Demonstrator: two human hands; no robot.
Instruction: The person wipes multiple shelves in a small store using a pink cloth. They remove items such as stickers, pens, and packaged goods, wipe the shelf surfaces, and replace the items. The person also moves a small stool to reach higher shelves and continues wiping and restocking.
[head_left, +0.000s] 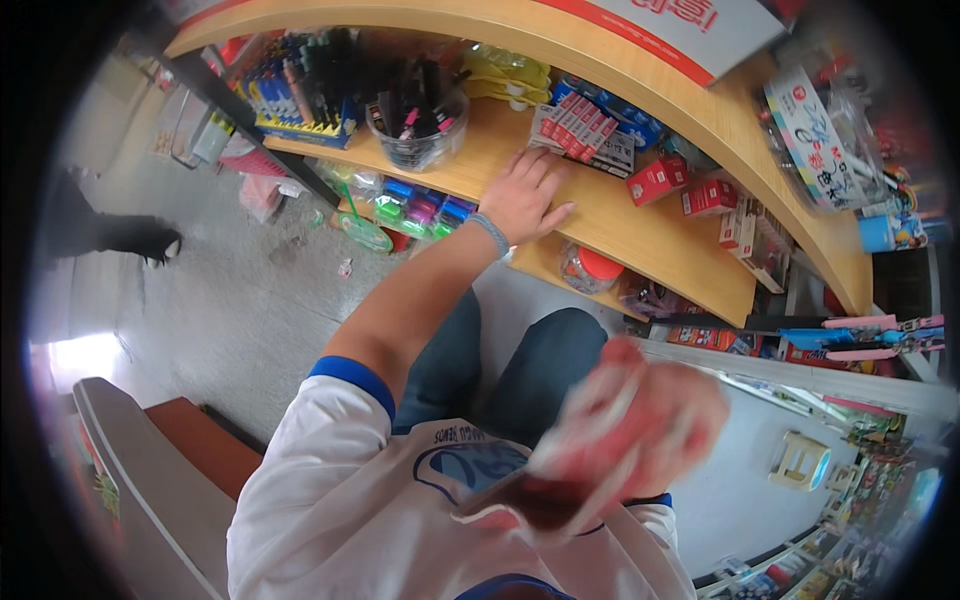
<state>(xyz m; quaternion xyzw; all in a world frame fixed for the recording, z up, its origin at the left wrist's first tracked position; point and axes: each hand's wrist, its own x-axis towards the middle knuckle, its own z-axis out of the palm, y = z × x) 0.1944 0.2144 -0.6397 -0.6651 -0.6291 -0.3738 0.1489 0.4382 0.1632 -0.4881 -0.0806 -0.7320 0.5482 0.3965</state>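
My left hand (527, 191), with a woven band at the wrist, lies palm down on the wooden shelf (480, 127). Its fingers are stretched and the thumb points off to the side. Just beyond the fingertips, several small red-and-white boxes (579, 127) are stacked on a larger white box (621, 154). In front of my chest, my right hand (694, 420) is gripping a crumpled red-and-white cloth (600, 450). Motion blurs both hand and cloth, and the cloth covers part of the fingers.
Left along the shelf stand a clear plastic tub (420, 131) of dark items and a box of pens (304, 120). Red boxes (658, 180) sit to the right. Below are colourful bottles (409, 210) and a red-lidded jar (592, 266). A person's shoe (161, 241) shows at left.
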